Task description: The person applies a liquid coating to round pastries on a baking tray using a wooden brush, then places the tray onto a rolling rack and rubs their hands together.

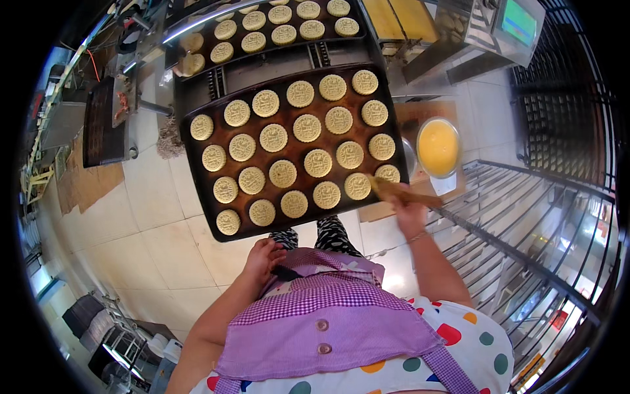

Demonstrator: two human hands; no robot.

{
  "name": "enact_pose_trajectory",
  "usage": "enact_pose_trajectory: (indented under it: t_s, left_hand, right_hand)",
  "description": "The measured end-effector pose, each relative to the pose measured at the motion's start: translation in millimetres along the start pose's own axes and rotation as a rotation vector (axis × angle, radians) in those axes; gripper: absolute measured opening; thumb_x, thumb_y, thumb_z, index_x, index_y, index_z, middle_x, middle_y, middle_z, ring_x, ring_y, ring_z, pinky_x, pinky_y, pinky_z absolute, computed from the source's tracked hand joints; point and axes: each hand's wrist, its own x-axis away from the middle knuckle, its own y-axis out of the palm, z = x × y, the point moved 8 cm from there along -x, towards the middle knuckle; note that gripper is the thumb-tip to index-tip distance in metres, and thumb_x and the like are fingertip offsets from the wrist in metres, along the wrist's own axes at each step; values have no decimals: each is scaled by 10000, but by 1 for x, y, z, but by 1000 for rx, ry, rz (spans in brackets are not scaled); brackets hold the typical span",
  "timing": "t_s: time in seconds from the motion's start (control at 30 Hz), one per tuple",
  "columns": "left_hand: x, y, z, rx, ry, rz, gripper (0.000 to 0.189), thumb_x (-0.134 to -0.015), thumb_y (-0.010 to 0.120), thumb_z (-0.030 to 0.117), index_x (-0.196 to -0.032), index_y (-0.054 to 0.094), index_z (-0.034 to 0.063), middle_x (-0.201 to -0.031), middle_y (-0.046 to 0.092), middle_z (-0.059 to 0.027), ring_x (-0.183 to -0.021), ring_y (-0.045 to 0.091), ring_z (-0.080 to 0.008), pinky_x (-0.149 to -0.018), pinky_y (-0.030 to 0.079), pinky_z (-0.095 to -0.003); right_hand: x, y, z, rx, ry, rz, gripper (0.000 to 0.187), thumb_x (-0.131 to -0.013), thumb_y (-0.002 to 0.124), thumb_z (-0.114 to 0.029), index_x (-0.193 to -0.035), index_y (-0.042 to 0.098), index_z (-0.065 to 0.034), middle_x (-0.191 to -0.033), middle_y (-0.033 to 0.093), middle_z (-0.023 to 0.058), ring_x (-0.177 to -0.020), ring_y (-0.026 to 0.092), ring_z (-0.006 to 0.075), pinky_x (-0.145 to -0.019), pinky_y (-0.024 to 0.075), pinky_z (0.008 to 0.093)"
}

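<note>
My right hand is closed around the wooden handle of a flat brush, its bristles over the near right corner of a dark baking tray. The bristle tip meets or hangs just above a round stamped pastry; which of these is unclear. Rows of such pale, scalloped pastries cover the tray. My left hand is near the apron below the tray's near edge, fingers loosely curled, with nothing plainly in it. A bowl of yellow-orange liquid, resembling beaten egg, stands right of the tray.
A second tray of pastries lies beyond the first, partly behind a metal bar. Metal rack bars run along the right. A machine with a lit screen stands at the upper right. Another dark tray is at left.
</note>
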Motion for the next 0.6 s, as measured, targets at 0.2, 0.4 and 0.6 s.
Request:
enact_pose_trajectory:
  t_s: [0.2, 0.4, 0.6]
  left_hand:
    - [11, -108, 25, -212, 61, 194, 296, -866, 525, 111, -1130, 419, 28, -1052, 544, -151, -918, 599, -284, -765, 505, -352]
    - [24, -169, 68, -97, 203, 293, 273, -864, 529, 104, -1108, 425, 42, -1054, 524, -136, -939, 580, -286, -791, 506, -372]
    - [-6, -190, 101, -150, 347, 336, 242, -871, 516, 120, -1093, 448, 53, -1031, 534, -112, -921, 585, -260, -763, 493, -338]
  right_hand:
    - [73, 256, -72, 80, -336, -377, 277, -871, 532, -227, -1124, 574, -123, -1058, 622, 145, -955, 594, 328, -792, 488, 412]
    - [25, 160, -47, 304, -138, 89, 310, -847, 580, -305, -1073, 596, -93, -858, 642, 190, -800, 625, 361, -683, 502, 421]
    - [-7, -37, -30, 433, 30, 561, 291, -812, 636, -276, -962, 638, -27, -833, 668, 164, -786, 656, 315, -672, 516, 391]
